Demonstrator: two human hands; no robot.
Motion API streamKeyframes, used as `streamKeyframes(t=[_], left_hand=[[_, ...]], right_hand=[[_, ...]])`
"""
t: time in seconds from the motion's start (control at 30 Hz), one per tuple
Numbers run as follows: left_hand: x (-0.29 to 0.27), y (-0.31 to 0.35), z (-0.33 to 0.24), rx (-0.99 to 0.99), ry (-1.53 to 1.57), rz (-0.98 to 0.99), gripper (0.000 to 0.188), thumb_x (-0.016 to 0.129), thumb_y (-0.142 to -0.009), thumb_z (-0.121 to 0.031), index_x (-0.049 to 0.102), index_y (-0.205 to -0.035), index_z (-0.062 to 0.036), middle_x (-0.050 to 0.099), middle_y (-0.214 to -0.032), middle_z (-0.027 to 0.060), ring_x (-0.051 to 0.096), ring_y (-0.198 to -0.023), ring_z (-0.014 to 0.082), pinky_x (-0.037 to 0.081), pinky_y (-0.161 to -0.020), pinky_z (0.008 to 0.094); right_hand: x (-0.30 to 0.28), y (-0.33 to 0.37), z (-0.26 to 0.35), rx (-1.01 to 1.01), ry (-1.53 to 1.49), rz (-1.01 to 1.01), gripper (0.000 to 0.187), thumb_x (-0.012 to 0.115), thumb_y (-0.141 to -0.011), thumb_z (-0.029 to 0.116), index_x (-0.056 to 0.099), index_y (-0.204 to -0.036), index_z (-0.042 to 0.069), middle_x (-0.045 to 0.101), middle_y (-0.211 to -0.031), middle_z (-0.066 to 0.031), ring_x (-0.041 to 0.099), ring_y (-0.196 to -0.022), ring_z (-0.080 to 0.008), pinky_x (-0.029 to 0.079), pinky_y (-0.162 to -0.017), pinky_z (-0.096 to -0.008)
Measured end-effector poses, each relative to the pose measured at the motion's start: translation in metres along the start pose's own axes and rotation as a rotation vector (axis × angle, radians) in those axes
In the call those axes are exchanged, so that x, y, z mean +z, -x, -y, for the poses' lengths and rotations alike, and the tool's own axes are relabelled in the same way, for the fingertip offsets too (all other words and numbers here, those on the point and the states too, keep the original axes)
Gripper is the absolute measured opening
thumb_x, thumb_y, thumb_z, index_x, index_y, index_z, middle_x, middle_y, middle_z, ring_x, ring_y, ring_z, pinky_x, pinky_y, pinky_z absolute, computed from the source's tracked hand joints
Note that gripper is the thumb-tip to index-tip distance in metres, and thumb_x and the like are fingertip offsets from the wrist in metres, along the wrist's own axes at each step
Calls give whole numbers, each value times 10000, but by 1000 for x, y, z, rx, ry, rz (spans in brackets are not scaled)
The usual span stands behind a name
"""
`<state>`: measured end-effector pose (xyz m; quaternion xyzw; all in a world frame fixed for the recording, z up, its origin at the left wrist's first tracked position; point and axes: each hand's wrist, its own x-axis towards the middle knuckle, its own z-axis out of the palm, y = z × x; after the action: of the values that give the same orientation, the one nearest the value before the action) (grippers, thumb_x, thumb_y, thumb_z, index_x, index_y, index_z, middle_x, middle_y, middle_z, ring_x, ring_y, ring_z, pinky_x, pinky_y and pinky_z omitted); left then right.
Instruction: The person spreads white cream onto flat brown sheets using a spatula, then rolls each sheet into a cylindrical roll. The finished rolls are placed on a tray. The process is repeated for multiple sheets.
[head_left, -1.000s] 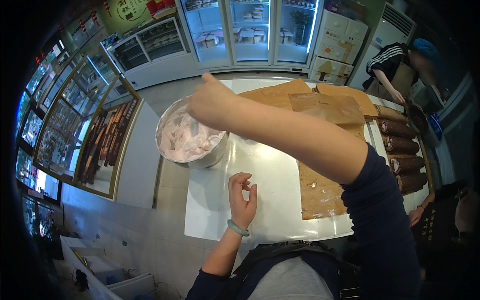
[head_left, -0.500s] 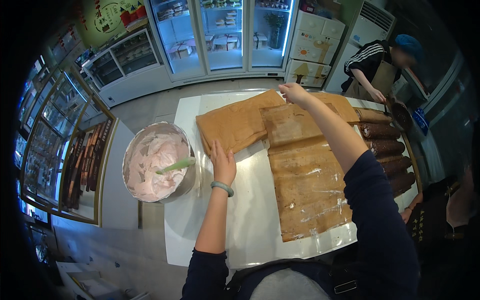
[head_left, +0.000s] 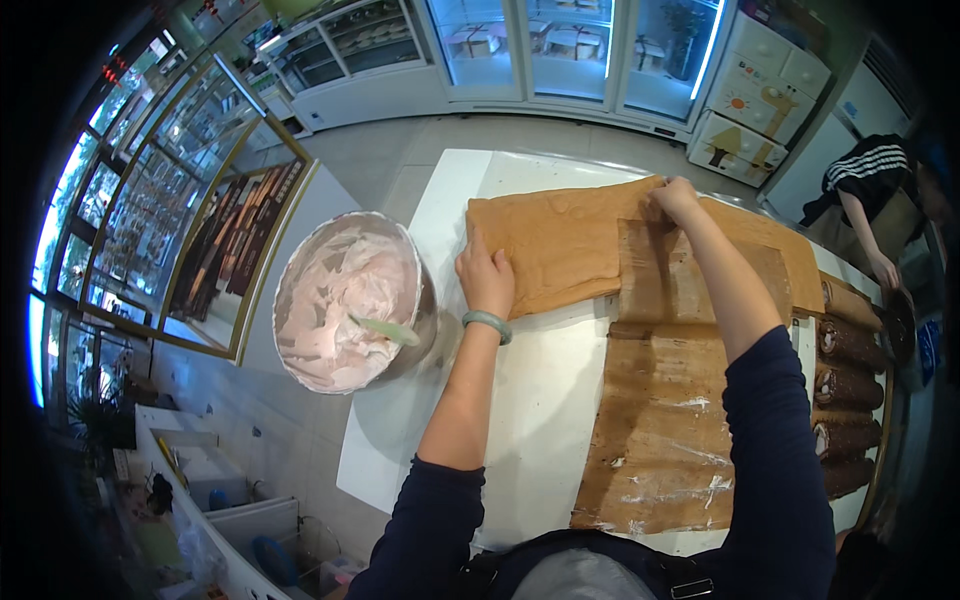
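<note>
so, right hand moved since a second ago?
Yes, rightward, judged against the bowl: the right hand was over its rim, now at the far right corner of the sponge sheet.

Fingertips of the bare right hand (head_left: 676, 200) hidden at the far right corner of the tan rectangular sponge sheet (head_left: 562, 250); grip unclear. On the left, one end of the pale green utensil (head_left: 390, 329) buried in pink cream (head_left: 335, 285). Far right, co-worker (head_left: 866, 215) in black, white-striped shirt (head_left: 862, 163), head blurred; tall glass-door fridge (head_left: 572, 52) cut off by top edge.
</note>
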<state>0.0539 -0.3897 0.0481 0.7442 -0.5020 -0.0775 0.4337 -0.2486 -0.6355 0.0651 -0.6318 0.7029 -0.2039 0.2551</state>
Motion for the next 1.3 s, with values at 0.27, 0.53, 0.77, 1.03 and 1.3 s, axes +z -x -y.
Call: streamKeyframes(t=[0.27,0.53,0.77,1.03,1.3], left_hand=[[-16,-28,-10,-610,865,359,494,774,-917,-112,559,-1299,116,578,-1391,208,644,-1179,219,535,-982,326],[-7,-19,-18,-101,516,228,475,731,-893,-19,518,-1317,10,690,-1230,173,697,-1050,297,559,-897,365],[-33,-49,-76,50,493,10,389,689,-913,-11,541,-1272,17,711,-1184,214,705,-1090,345,546,-915,404],[-112,-22,-203,397,656,-324,478,759,-925,-72,541,-1334,47,723,-1193,181,708,-1061,292,541,-958,392],[-165,114,-193,-146,1006,666,400,719,-963,-59,582,-1328,30,698,-1250,120,685,-1114,208,537,-990,326]], right_hand=[[-28,18,-7,-21,-565,294,683,868,-798,93,576,-1405,-22,668,-1258,-136,685,-1029,-221,575,-844,-361],[-5,22,-15,-184,-461,118,628,892,-749,59,621,-1313,16,719,-1155,-138,694,-1018,-253,563,-899,-370],[-72,25,48,-314,-619,39,581,880,-757,2,645,-1289,-8,734,-1158,-109,699,-1032,-187,566,-912,-339],[-229,110,54,-825,-803,-183,359,805,-917,159,666,-1217,20,748,-1134,-63,697,-1008,-124,545,-876,-303],[-326,364,-85,-321,-741,-101,390,783,-890,89,654,-1246,-3,734,-1153,-76,703,-1016,-156,552,-923,-308]])
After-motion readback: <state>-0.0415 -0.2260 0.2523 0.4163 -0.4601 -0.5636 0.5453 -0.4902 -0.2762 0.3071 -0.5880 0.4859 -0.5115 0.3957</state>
